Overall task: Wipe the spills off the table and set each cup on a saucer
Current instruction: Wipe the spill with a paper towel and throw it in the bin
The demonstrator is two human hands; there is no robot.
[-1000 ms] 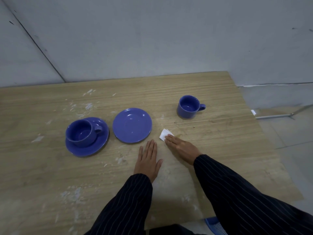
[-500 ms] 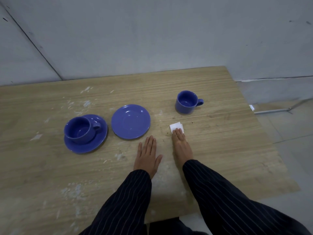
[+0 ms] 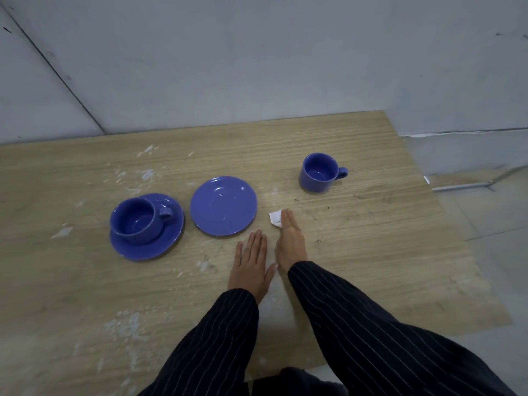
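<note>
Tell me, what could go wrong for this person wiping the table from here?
The right hand presses a small white tissue close beside the empty saucer; a wide stroke might nudge the saucer. The tissue is tiny next to the white smears spread over the table, so it may only spread them. The loose cup stands toward the table's right edge, where a careless sweep could knock it.

We see a dim, cool, bluish cast with soft, even light, faint shadows beneath the saucers (image 3: 223, 205), small glints on their glaze, wide-angle bending at the edges, and slight softness toward the frame's bottom.
</note>
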